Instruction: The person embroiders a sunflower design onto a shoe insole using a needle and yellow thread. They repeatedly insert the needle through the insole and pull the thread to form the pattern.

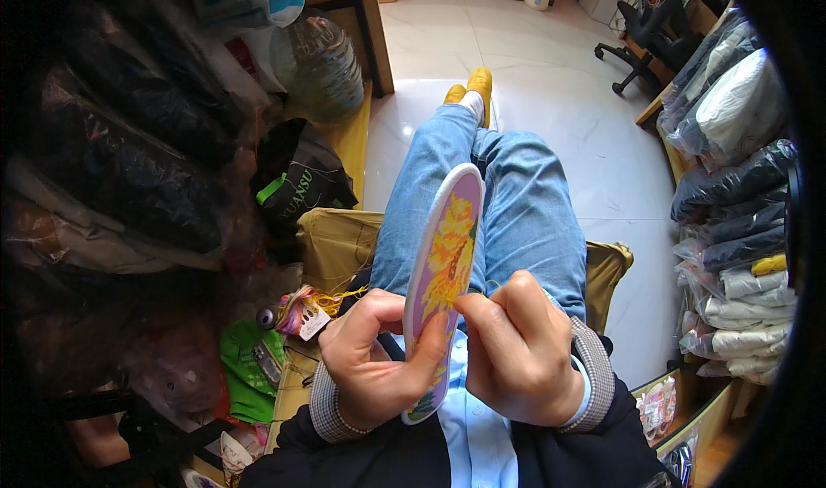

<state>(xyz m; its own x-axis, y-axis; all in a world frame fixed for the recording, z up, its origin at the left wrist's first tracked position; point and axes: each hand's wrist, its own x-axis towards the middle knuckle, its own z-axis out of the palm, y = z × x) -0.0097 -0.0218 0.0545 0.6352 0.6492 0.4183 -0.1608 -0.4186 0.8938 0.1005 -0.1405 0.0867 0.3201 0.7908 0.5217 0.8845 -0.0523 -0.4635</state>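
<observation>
An embroidered shoe insole stands on edge over my lap, its lilac face patterned with yellow and orange stitching and green patches. My left hand grips the lower half, thumb on the stitched face and fingers behind. Against the right edge of the insole, my right hand has thumb and forefinger pinched together. A fine yellow thread loops out by those fingertips; any needle there is hidden. Left of my left hand lies a bundle of multicoloured embroidery floss with a white tag and loose yellow strands.
A green cloth packet lies at lower left, below a black bag bearing writing. Plastic-wrapped garments are stacked on the left and right. My jeans-clad legs stretch forward; an office chair stands beyond.
</observation>
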